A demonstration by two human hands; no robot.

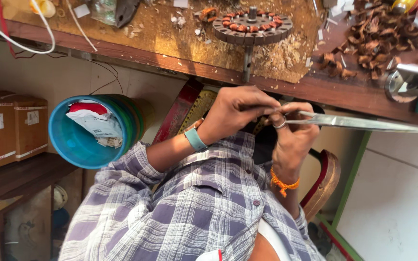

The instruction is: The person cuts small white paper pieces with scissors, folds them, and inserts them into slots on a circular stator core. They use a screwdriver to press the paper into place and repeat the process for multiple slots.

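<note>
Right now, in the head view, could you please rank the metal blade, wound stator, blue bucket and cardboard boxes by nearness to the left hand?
From the left hand:
1. metal blade, at its fingertips, right.
2. wound stator, on the bench above.
3. blue bucket, to the left.
4. cardboard boxes, far left.

A motor core (251, 25) stands on the surface (315, 89) near its front edge, with scraps (380, 36) piled to its right. Below that edge, both hands meet; a bucket (90, 130) lies left, beside boxes (8, 125) on a shelf (20, 176).
</note>
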